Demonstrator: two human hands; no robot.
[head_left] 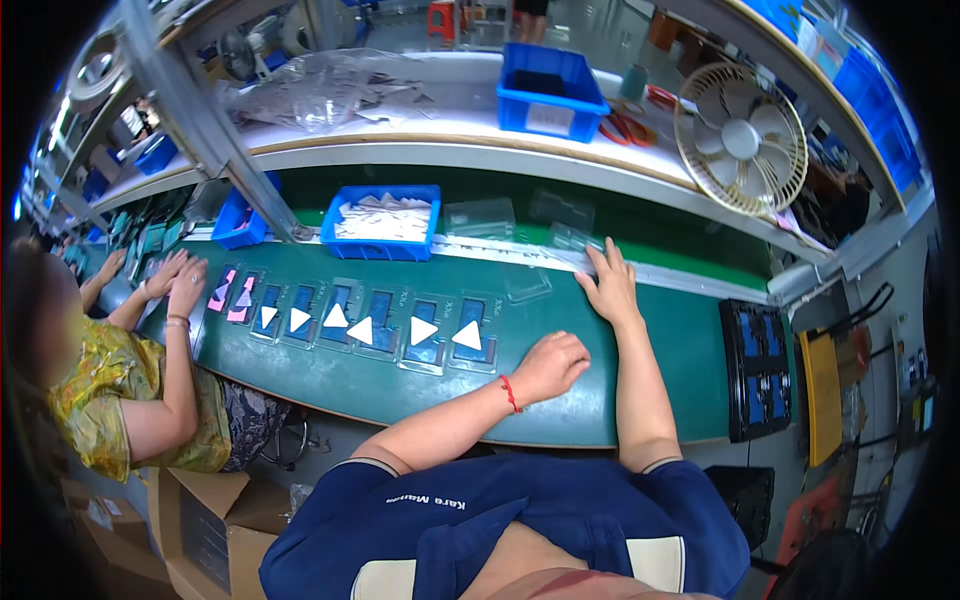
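My right hand reaches to the far edge of the green table, fingers spread, fingertips beside a clear plastic tray; whether they touch it I cannot tell. My left hand, with a red bracelet at the wrist, is curled in a loose fist low over the table; its palm is hidden. To its left runs a row of clear trays holding dark blue panels, several topped by a white triangular piece. Another clear tray lies between the row and my right hand.
A blue bin of white pieces stands behind the row. A black tray stack sits at the right end. Above are a shelf with a blue crate and a fan. A co-worker's hands are at the left.
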